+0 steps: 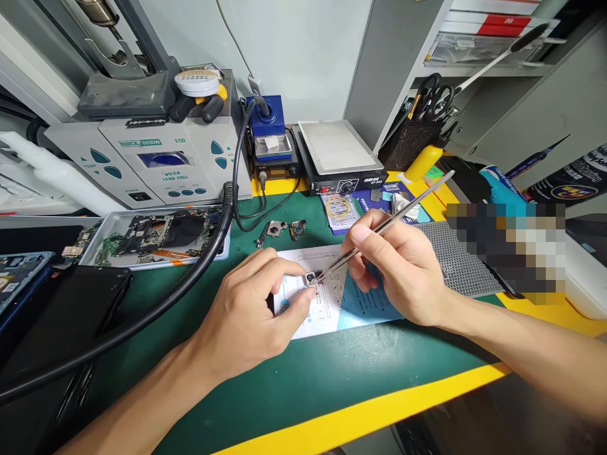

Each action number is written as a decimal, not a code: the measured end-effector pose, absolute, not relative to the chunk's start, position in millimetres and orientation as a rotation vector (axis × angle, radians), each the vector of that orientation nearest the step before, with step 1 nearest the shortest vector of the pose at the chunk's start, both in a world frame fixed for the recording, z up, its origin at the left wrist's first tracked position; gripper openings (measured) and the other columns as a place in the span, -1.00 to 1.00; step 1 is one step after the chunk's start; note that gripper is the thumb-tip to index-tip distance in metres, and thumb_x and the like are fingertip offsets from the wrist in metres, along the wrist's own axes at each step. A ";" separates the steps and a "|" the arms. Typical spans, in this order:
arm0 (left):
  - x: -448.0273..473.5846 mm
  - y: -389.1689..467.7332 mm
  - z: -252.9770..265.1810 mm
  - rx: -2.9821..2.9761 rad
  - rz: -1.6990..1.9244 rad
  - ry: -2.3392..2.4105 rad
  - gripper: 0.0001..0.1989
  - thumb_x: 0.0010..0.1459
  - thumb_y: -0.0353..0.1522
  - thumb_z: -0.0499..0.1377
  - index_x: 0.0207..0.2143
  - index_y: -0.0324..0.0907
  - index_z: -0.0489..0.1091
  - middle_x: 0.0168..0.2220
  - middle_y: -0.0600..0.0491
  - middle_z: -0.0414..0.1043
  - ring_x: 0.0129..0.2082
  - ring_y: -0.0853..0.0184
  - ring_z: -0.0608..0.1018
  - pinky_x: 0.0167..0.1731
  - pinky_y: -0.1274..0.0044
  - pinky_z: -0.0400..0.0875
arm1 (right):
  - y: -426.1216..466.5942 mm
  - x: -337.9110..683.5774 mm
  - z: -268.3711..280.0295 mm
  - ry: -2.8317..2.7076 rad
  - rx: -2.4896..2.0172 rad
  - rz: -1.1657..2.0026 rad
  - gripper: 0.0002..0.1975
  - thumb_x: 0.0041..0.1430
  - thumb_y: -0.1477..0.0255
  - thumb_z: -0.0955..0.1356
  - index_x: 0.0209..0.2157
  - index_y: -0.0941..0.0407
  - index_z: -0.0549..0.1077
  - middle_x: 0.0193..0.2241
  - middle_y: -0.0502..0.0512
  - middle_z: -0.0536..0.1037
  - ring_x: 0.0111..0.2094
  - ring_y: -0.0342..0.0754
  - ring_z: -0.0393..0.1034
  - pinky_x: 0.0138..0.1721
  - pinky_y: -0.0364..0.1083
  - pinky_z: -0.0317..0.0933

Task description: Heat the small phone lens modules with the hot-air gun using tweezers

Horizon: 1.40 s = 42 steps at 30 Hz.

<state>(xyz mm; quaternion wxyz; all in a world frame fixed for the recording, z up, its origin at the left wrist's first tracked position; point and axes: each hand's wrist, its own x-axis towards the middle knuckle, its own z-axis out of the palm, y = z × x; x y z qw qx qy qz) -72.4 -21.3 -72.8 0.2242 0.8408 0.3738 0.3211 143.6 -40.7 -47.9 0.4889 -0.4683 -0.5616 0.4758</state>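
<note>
Between thumb and forefinger, my left hand (pixel 258 303) pinches a small phone camera module (pixel 310 278) by its edges, over a printed white and blue sheet (pixel 303 325). My right hand (pixel 396 268) is closed around slim metal tweezers (pixel 374 235), held slanted like a pen. The tips of the tweezers reach the right side of the module; whether they grip any part of it is too small to tell. Just behind the sheet, two more camera modules (pixel 274 229) lie on the green mat (pixel 341 373).
A black cable (pixel 190 275) arches across the left side, in front of a tray of circuit boards (pixel 156 262). Behind stand a hot-air station (pixel 165 164), a soldering station (pixel 272 158) and a heating plate (pixel 336 148). Phones (pixel 61 316) lie at left, a perforated mat (pixel 455 259) at right.
</note>
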 end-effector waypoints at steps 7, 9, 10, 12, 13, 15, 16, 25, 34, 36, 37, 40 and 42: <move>-72.4 -22.0 -71.9 2.319 0.889 1.041 -0.91 0.22 -0.40 0.22 -0.25 -0.23 0.52 -0.42 0.10 0.28 -0.39 0.44 0.37 -0.36 0.54 0.26 | -40.6 143.7 -48.0 -1.362 -1.127 1.168 -0.70 0.42 0.22 0.30 -0.38 0.07 0.35 -0.64 -0.10 0.32 -0.64 -0.18 0.20 -0.65 -0.17 0.11; -71.6 -21.8 -71.0 2.327 0.894 1.041 -0.91 0.22 -0.40 0.22 -0.26 -0.24 0.52 -0.43 0.11 0.27 -0.39 0.44 0.38 -0.36 0.54 0.26 | -40.9 144.2 -47.9 -1.377 -1.125 1.162 -0.68 0.43 0.22 0.29 -0.40 0.08 0.34 -0.63 -0.09 0.32 -0.64 -0.19 0.20 -0.64 -0.17 0.12; -71.2 -21.8 -70.6 2.332 0.896 1.041 -0.91 0.22 -0.40 0.22 -0.26 -0.24 0.52 -0.44 0.11 0.27 -0.39 0.44 0.37 -0.36 0.55 0.26 | -41.1 144.5 -47.8 -1.385 -1.125 1.154 -0.67 0.43 0.22 0.29 -0.41 0.08 0.33 -0.63 -0.09 0.32 -0.63 -0.20 0.21 -0.64 -0.18 0.12; -70.6 -22.1 -70.0 2.335 0.899 1.039 -0.92 0.22 -0.41 0.22 -0.27 -0.24 0.52 -0.44 0.12 0.26 -0.40 0.44 0.37 -0.36 0.55 0.27 | -41.3 145.0 -47.8 -1.395 -1.125 1.132 -0.66 0.42 0.22 0.30 -0.43 0.09 0.33 -0.62 -0.09 0.32 -0.62 -0.21 0.22 -0.63 -0.18 0.12; -70.4 -22.2 -69.9 2.335 0.899 1.036 -0.92 0.22 -0.41 0.22 -0.27 -0.23 0.52 -0.44 0.12 0.26 -0.39 0.44 0.37 -0.36 0.55 0.27 | -41.4 145.1 -47.8 -1.396 -1.126 1.124 -0.66 0.42 0.22 0.31 -0.44 0.09 0.33 -0.61 -0.09 0.32 -0.62 -0.21 0.23 -0.63 -0.18 0.11; -70.5 -22.5 -69.9 2.333 0.895 1.034 -0.91 0.22 -0.40 0.22 -0.27 -0.24 0.52 -0.44 0.11 0.26 -0.39 0.43 0.38 -0.36 0.54 0.27 | -41.5 145.2 -48.1 -1.395 -1.129 1.122 -0.64 0.42 0.22 0.31 -0.45 0.09 0.33 -0.61 -0.09 0.32 -0.62 -0.21 0.23 -0.63 -0.17 0.11; -70.7 -22.6 -70.0 2.331 0.891 1.036 -0.91 0.22 -0.40 0.22 -0.26 -0.24 0.52 -0.43 0.11 0.27 -0.39 0.43 0.38 -0.35 0.54 0.27 | -41.5 145.2 -48.4 -1.396 -1.131 1.124 -0.63 0.42 0.22 0.31 -0.46 0.10 0.32 -0.62 -0.09 0.32 -0.62 -0.22 0.23 -0.63 -0.17 0.10; -72.9 -22.1 -72.7 2.327 0.886 1.039 -0.90 0.22 -0.39 0.24 -0.25 -0.24 0.52 -0.38 0.09 0.36 -0.39 0.44 0.37 -0.35 0.53 0.28 | -41.7 144.4 -47.8 -1.384 -1.123 1.136 -0.61 0.42 0.22 0.30 -0.48 0.10 0.29 -0.59 -0.08 0.32 -0.61 -0.23 0.22 -0.62 -0.16 0.11; -73.3 -22.6 -73.0 2.331 0.892 1.034 -0.92 0.22 -0.40 0.24 -0.26 -0.22 0.51 -0.40 0.11 0.33 -0.40 0.44 0.36 -0.36 0.53 0.27 | -42.5 145.1 -48.7 -1.367 -1.139 1.144 -0.70 0.41 0.21 0.31 -0.38 0.08 0.32 -0.62 -0.10 0.32 -0.63 -0.19 0.22 -0.63 -0.17 0.12; -73.3 -22.6 -72.6 2.332 0.889 1.032 -0.92 0.22 -0.40 0.23 -0.25 -0.22 0.50 -0.40 0.10 0.34 -0.39 0.43 0.36 -0.36 0.52 0.27 | -43.0 144.7 -48.3 -1.353 -1.142 1.154 -0.71 0.41 0.21 0.32 -0.37 0.07 0.32 -0.62 -0.10 0.32 -0.63 -0.19 0.21 -0.63 -0.17 0.11; -73.2 -22.5 -72.5 2.331 0.885 1.031 -0.92 0.21 -0.40 0.23 -0.25 -0.22 0.50 -0.40 0.10 0.34 -0.39 0.43 0.36 -0.35 0.52 0.28 | -43.1 144.4 -48.1 -1.346 -1.144 1.160 -0.71 0.41 0.21 0.32 -0.37 0.07 0.33 -0.62 -0.10 0.32 -0.63 -0.19 0.21 -0.63 -0.17 0.11; -72.6 -21.9 -72.9 2.331 0.883 1.034 -0.92 0.21 -0.40 0.23 -0.25 -0.22 0.50 -0.39 0.10 0.35 -0.39 0.43 0.37 -0.35 0.52 0.28 | -43.1 143.8 -47.8 -1.333 -1.151 1.164 -0.71 0.40 0.20 0.33 -0.36 0.07 0.33 -0.62 -0.09 0.32 -0.63 -0.19 0.21 -0.63 -0.16 0.10; -72.2 -21.6 -73.5 2.332 0.885 1.036 -0.92 0.22 -0.39 0.24 -0.25 -0.22 0.50 -0.38 0.09 0.36 -0.39 0.43 0.37 -0.35 0.52 0.28 | -42.7 143.6 -47.6 -1.331 -1.154 1.154 -0.71 0.39 0.21 0.33 -0.36 0.08 0.34 -0.62 -0.09 0.33 -0.63 -0.19 0.22 -0.63 -0.16 0.11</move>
